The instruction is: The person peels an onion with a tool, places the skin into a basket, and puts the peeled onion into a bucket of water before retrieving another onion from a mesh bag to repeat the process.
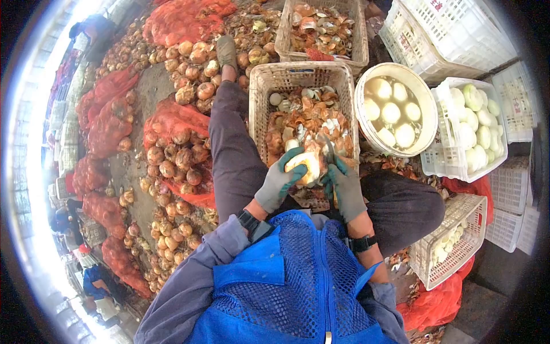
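My left hand (281, 179), in a grey and green glove, is closed round a partly peeled onion (310, 166) above the crate of peels. Close on its right is my right hand (344, 186), gloved the same way, with its fingers wrapped round a knife (328, 149) whose blade points up beside the onion. Below both hands, the white crate (302, 69) holds brown skins and a few pale onions. To its right, a round white bucket (429, 114) holds peeled onions in murky water.
Peeled onions fill a white basket (438, 157) at the right. Another crate (421, 264) lies tilted below it. Unpeeled onions (183, 155) and red net bags (109, 212) cover the floor at left. A second peel crate (361, 34) stands ahead. Other people are at the far left.
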Demonstrator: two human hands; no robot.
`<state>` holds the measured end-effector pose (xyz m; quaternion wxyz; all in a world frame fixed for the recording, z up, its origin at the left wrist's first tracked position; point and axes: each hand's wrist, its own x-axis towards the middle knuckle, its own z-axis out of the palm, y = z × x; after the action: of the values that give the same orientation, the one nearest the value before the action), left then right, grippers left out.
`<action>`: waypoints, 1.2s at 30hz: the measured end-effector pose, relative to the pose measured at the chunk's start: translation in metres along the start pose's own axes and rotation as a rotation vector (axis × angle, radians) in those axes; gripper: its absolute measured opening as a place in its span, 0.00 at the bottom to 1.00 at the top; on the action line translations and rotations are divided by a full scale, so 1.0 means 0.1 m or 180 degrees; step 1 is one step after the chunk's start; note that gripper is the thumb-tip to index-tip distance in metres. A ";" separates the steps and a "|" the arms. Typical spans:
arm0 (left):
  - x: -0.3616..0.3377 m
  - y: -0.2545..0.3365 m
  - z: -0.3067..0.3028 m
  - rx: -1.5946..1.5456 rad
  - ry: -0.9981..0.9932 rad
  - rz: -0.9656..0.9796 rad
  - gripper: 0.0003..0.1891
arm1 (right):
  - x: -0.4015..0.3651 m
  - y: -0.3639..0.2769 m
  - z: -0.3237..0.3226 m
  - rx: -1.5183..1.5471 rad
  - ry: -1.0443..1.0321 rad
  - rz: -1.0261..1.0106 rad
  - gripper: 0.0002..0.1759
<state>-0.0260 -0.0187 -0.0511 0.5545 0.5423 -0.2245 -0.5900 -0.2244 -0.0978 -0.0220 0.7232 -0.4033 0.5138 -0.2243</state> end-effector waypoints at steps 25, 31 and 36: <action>-0.03 0.05 0.05 0.1504 -0.0451 0.0215 0.40 | 0.00 -0.03 -0.05 -0.1465 0.0444 -0.0485 0.25; -0.04 0.07 0.04 0.0679 -0.0552 -0.0238 0.34 | -0.01 -0.01 -0.04 -0.1145 0.0451 -0.0403 0.21; -0.08 0.08 0.09 -0.0322 -0.0596 -0.0479 0.32 | 0.01 -0.04 -0.01 -0.1097 0.0730 -0.0511 0.18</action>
<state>-0.0321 -0.0169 -0.0389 0.5119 0.4715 -0.2040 -0.6885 -0.2242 -0.1011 -0.0194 0.5603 -0.5324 0.5897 -0.2344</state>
